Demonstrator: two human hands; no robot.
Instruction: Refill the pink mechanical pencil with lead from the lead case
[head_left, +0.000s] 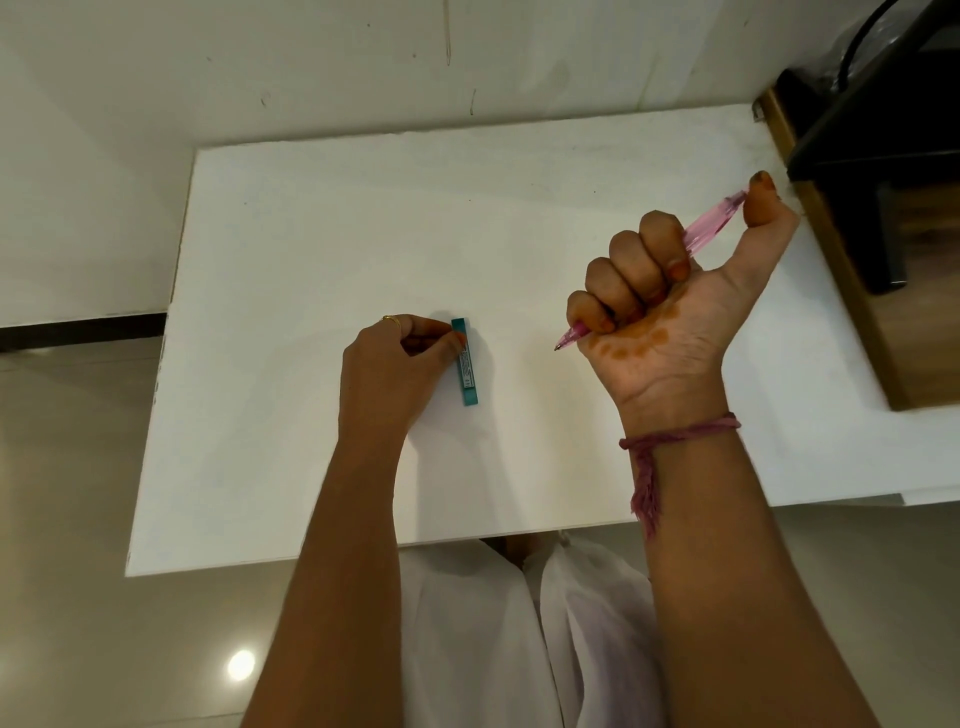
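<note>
Near the middle of the white table (311, 218), a bit toward the front edge, the teal lead case (466, 362) lies flat on the surface, its long side running roughly front to back. The left hand (387, 369) is right up against its left side, knuckles up, fingers curled in, with the fingertips touching the far half of the case; looks like a pinch, but the grip itself is hidden under the hand. There's a gold ring (392, 320) on one finger.

Over toward the right edge, the right hand (670, 306) is raised palm-up, fist wrapped round the pink mechanical pencil (711, 223). The tip pokes out the little-finger side, pointing left and down, and the thumb is pressed on the far end. A reddish thread bracelet (675, 441) sits on that wrist. The two hands are well apart.
</note>
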